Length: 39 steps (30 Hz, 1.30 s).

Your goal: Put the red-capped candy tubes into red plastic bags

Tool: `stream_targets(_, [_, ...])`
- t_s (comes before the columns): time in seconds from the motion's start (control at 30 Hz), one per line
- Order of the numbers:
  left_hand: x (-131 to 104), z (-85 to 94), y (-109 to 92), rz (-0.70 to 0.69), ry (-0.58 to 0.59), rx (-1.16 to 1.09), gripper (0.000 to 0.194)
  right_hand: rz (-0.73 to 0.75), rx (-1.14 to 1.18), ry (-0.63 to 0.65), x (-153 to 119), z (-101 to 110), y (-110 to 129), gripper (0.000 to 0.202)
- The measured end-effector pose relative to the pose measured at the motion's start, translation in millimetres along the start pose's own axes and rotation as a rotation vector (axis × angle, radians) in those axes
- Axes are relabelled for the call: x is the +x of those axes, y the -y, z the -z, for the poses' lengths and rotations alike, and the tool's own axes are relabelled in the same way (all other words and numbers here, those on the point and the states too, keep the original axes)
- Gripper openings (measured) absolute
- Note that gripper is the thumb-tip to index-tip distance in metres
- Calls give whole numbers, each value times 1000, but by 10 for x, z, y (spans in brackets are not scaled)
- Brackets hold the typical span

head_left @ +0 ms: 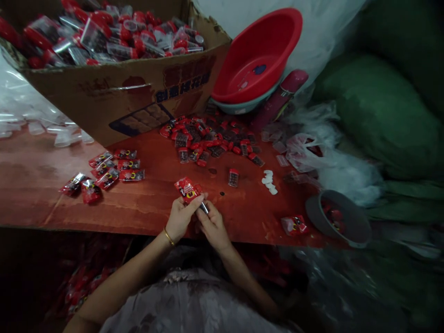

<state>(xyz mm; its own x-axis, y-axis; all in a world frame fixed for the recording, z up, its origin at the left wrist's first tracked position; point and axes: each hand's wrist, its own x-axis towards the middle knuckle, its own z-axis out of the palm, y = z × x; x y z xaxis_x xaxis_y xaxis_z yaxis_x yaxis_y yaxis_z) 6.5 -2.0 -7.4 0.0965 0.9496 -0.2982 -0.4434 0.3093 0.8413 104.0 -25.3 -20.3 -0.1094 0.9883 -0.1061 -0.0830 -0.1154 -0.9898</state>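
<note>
Above the table's front edge, my left hand point(180, 218) pinches a small red printed plastic packet point(187, 188) between thumb and fingers. My right hand point(214, 227) closes on the lower end of the same packet, where a dark, shiny part sticks out between the hands. Left of them lie several similar red packets point(131, 175) in a loose group. A single small clear container with a red cap point(233, 177) lies to the right of my hands. Beyond it is a heap of such red-capped containers point(208, 138) with dark contents.
An open cardboard box point(138, 97) full of red-capped containers stands at the back left. Behind the heap are a red basin point(256, 51) and a pink flask point(280, 97). White pieces point(268, 181), a red packet point(294, 225) and a grey bowl point(314, 215) are to the right.
</note>
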Motion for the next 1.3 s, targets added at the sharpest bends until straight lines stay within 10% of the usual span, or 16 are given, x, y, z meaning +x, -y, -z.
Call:
stream_targets(0.23, [-45, 63, -96, 143, 56, -10, 47, -41, 223, 102, 0, -44, -47, 32])
stream_targets(0.6, [-123, -3, 19, 160, 27, -231, 47, 98, -94, -139, 81, 28, -36, 18])
stream_targets(0.93, [-95, 279, -90, 324, -22, -320, 37, 484, -725, -187, 321, 2, -133, 21])
stream_targets(1.17, [137, 1069, -684, -96, -544, -564, 31, 308, -1324, -561, 709, 953, 55, 48])
stream_targets(1.3, [120, 1192, -756, -194, -515, -587, 54, 126, -1414, -410, 760, 1234, -127, 46])
